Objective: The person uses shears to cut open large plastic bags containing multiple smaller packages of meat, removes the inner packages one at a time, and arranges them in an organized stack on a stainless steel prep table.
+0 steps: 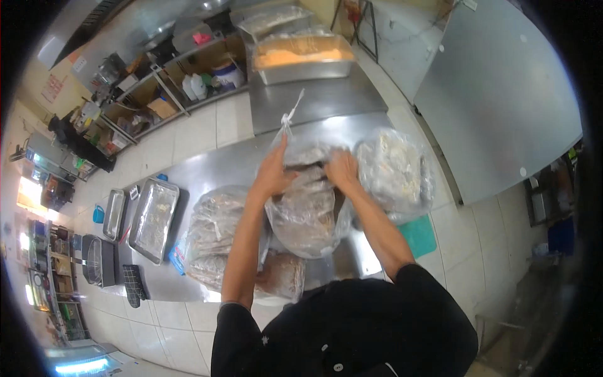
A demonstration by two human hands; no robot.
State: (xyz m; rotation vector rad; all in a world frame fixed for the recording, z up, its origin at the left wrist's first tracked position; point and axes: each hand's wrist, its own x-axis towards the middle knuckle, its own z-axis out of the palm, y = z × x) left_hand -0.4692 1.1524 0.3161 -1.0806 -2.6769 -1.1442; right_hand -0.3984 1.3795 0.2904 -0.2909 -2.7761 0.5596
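On the steel table, between my forearms, lies a clear plastic bag (306, 226) with grey-brown packed contents that I cannot make out. Its twisted neck ends in a white knot (286, 119) at the far side. My left hand (272, 174) grips the bag's left side just below the knot, index finger pointing up and thumb inward. Across from it, my right hand (342, 169) has its fingers curled into the plastic at the upper right. Between the hands the film is creased, with a dark gap. Another bag (217, 223) of similar contents lies left, a bag with whitish contents (396, 166) right.
A brown wrapped pack (282, 274) lies at the near table edge. Left are a metal tray (154, 220), a narrower tray (114, 215) and a dark patterned cloth (132, 284). A pan with orange contents (304, 56) stands on the far table. A teal board (419, 235) is right.
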